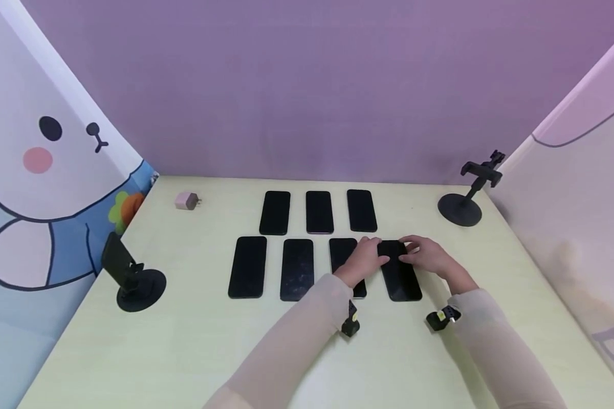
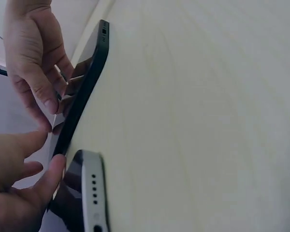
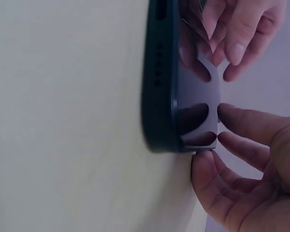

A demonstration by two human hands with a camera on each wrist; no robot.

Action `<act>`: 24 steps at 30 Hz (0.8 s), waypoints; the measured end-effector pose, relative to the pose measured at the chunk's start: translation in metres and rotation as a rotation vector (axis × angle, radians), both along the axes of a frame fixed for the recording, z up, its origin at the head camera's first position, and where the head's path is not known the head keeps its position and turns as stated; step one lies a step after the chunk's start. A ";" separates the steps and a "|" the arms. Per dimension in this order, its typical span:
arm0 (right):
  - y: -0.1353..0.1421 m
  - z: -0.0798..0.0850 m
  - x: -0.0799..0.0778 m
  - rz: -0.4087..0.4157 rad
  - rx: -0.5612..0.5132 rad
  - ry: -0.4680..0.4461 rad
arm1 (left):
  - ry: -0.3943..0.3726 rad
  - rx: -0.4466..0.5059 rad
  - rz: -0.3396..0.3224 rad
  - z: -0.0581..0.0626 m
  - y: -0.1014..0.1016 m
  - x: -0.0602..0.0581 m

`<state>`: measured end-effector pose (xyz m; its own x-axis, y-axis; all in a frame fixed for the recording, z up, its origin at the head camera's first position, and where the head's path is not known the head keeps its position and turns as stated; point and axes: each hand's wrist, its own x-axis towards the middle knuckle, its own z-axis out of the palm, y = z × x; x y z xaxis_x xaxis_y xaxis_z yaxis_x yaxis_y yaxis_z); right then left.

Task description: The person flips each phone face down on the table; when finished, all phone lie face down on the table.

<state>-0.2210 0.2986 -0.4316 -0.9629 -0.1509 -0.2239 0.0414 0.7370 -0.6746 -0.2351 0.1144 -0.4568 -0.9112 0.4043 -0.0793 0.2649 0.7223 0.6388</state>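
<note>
A black smartphone (image 1: 402, 282) lies screen up at the right end of the front row, with both hands at its far end. My left hand (image 1: 363, 260) has its thumb and fingers at the far left edge. At the far right corner, my right hand (image 1: 430, 255) curls its fingers against the side while the thumb touches the screen (image 3: 198, 92). Under the left wrist, a second smartphone (image 1: 341, 249) is partly covered; its pale edge (image 2: 93, 193) shows in the left wrist view. More front-row smartphones, one left (image 1: 248, 267) and one middle (image 1: 297, 267), lie further left.
Behind is a row of three dark smartphones: left (image 1: 274, 213), middle (image 1: 319, 212), right (image 1: 362, 210). A pink charger plug (image 1: 186, 200) lies at the back left. Black stands rise at left (image 1: 140, 288) and right (image 1: 460, 209). A purple wall (image 1: 307, 91) borders the table (image 1: 194, 352).
</note>
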 end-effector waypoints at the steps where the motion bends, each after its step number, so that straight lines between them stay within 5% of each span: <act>1: 0.000 -0.001 -0.001 -0.005 -0.010 -0.003 | 0.012 -0.018 -0.007 -0.001 0.001 0.000; 13: 0.001 -0.001 -0.003 -0.101 -0.127 -0.070 | 0.060 -0.041 -0.013 -0.002 0.008 0.000; 24: 0.005 0.017 0.001 -0.079 -0.219 0.006 | 0.050 0.063 0.019 -0.006 0.011 0.005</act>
